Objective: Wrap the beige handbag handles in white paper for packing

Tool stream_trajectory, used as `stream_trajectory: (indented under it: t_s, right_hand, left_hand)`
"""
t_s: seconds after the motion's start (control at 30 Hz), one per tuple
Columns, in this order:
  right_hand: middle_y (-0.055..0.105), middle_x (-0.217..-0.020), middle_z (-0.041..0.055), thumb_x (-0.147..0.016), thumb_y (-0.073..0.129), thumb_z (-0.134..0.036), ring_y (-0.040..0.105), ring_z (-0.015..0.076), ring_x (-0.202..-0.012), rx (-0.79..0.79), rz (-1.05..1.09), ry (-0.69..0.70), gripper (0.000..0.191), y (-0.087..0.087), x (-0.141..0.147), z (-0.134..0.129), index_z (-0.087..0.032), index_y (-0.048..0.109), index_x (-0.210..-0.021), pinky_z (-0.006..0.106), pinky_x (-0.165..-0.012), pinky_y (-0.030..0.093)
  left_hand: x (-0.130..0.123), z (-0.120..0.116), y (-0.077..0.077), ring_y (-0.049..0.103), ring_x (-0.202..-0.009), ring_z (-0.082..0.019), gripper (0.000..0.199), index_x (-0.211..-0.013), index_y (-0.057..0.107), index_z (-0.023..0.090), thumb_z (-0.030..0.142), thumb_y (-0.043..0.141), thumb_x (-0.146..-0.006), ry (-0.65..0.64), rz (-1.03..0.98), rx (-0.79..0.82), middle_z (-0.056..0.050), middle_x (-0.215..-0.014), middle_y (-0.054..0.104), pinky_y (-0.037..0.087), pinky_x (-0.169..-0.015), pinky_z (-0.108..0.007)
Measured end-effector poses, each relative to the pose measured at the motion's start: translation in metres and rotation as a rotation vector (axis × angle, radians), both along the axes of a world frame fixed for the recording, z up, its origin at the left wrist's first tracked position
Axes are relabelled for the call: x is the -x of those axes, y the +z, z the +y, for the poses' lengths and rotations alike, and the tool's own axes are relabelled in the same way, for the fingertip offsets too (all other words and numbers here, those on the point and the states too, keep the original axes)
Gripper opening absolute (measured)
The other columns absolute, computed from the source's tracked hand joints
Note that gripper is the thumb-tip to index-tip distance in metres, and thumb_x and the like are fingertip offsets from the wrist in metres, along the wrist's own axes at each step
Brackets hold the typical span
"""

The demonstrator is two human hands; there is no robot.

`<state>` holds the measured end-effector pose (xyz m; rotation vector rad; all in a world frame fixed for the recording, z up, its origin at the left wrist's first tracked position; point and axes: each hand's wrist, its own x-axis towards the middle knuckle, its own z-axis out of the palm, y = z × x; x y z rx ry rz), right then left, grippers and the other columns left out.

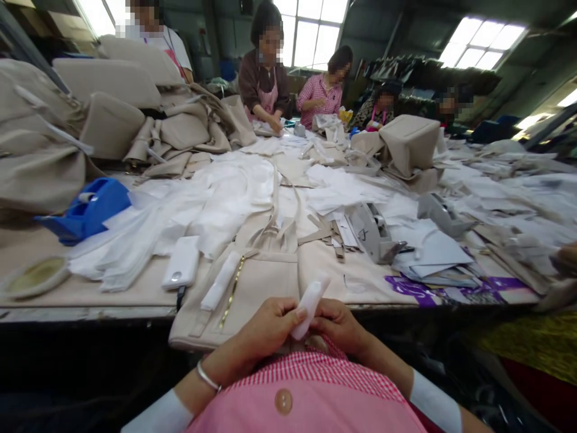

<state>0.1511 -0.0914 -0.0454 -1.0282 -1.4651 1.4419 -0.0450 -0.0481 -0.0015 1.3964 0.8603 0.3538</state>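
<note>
Close to my apron, a strip of thin white wrapping paper point(312, 305), folded or rolled up, is held between my two hands. The thumb of my left hand point(265, 329) presses on its near side, fingers closed around it. My right hand point(341, 326) is curled against its other side, and part of its grip is hidden. Just ahead lies a beige bag point(265, 288) with a gold zipper point(232, 291), its lower edge over the table's front. A similar white wrapped roll point(222, 281) rests on the bag beside the zipper, and its strap runs away from me.
Left are a white box-shaped device point(181, 263), a blue tape dispenser point(92, 207) and a tape roll point(36, 276). A grey tape dispenser point(370, 231) and stacked papers point(435, 252) are right. White sheets point(225, 189) and piled beige bags point(108, 84) lie further back; several people work across the table.
</note>
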Motion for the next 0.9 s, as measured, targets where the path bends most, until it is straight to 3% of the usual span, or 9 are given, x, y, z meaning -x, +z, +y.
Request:
stream_trajectory:
  t_s: [0.17,0.3,0.37,0.47,0.53,0.63,0.77,0.9]
  right_hand:
    - [0.070,-0.094,0.0062,-0.089,0.058,-0.039,0.063,0.0208,-0.088,0.038,-0.070,0.001,0.028,0.006,0.001,-0.006,-0.017,0.072,-0.099,0.033,-0.083,0.049]
    - [0.067,-0.091,0.0056,-0.087,0.056,-0.047,0.062,0.0209,-0.085,0.160,-0.005,-0.216,0.034,-0.001,0.008,-0.013,-0.018,0.068,-0.098,0.033,-0.079,0.051]
    - [0.067,-0.088,0.0055,-0.090,0.050,-0.054,0.062,0.0200,-0.080,0.239,-0.018,-0.348,0.041,-0.005,0.011,-0.015,-0.019,0.067,-0.102,0.032,-0.074,0.052]
    - [0.067,-0.097,0.0091,-0.092,0.039,-0.061,0.063,0.0222,-0.088,0.314,-0.024,-0.325,0.054,-0.005,0.014,-0.016,-0.018,0.064,-0.113,0.033,-0.074,0.053]
    - [0.068,-0.102,0.0106,-0.091,0.042,-0.061,0.063,0.0239,-0.092,0.304,-0.063,-0.250,0.055,0.000,0.015,-0.016,-0.017,0.064,-0.116,0.035,-0.075,0.053]
    - [0.069,-0.103,0.0102,-0.083,0.059,-0.055,0.063,0.0266,-0.096,0.249,-0.154,-0.212,0.050,0.005,0.020,-0.013,-0.017,0.065,-0.116,0.038,-0.080,0.053]
    - [0.070,-0.107,0.0119,-0.078,0.066,-0.046,0.063,0.0293,-0.101,0.248,-0.189,-0.266,0.051,0.005,0.033,-0.005,-0.014,0.064,-0.117,0.041,-0.088,0.051]
    - [0.072,-0.105,0.0131,-0.075,0.064,-0.049,0.066,0.0322,-0.100,0.338,-0.188,-0.288,0.051,-0.002,0.043,0.005,-0.013,0.066,-0.110,0.042,-0.087,0.052]
  left_hand:
    - [-0.003,-0.005,-0.001,0.052,-0.061,-0.014,0.036,-0.076,0.065,0.014,0.041,0.046,-0.091,0.011,0.126,-0.191,0.000,-0.067,0.062,0.036,-0.055,-0.024]
    - [0.004,-0.004,0.005,0.060,-0.068,-0.018,0.037,-0.070,0.067,0.017,0.037,0.046,-0.094,0.037,0.345,-0.692,-0.004,-0.068,0.068,0.043,-0.076,-0.034]
    - [0.020,0.001,0.008,0.064,-0.081,-0.023,0.030,-0.081,0.070,0.017,0.036,0.049,-0.093,0.135,0.418,-0.909,-0.007,-0.081,0.072,0.042,-0.090,-0.041]
    - [0.057,0.012,0.009,0.062,-0.101,-0.027,0.028,-0.099,0.068,0.016,0.037,0.051,-0.092,0.360,0.518,-1.075,-0.012,-0.103,0.071,0.041,-0.098,-0.045]
    - [0.085,0.017,0.006,0.060,-0.109,-0.028,0.031,-0.104,0.066,0.015,0.039,0.050,-0.091,0.479,0.601,-1.050,-0.014,-0.112,0.068,0.042,-0.101,-0.044]
    - [0.117,0.020,0.002,0.057,-0.116,-0.029,0.046,-0.119,0.059,0.013,0.046,0.048,-0.089,0.571,0.727,-0.858,-0.016,-0.123,0.063,0.043,-0.103,-0.044]
    - [0.140,0.020,0.002,0.054,-0.124,-0.032,0.060,-0.130,0.053,0.009,0.051,0.047,-0.087,0.543,0.836,-0.584,-0.020,-0.133,0.058,0.039,-0.107,-0.047]
    - [0.149,0.021,0.005,0.056,-0.122,-0.031,0.059,-0.125,0.059,0.010,0.052,0.052,-0.084,0.553,0.714,-0.401,-0.019,-0.130,0.062,0.041,-0.104,-0.042]
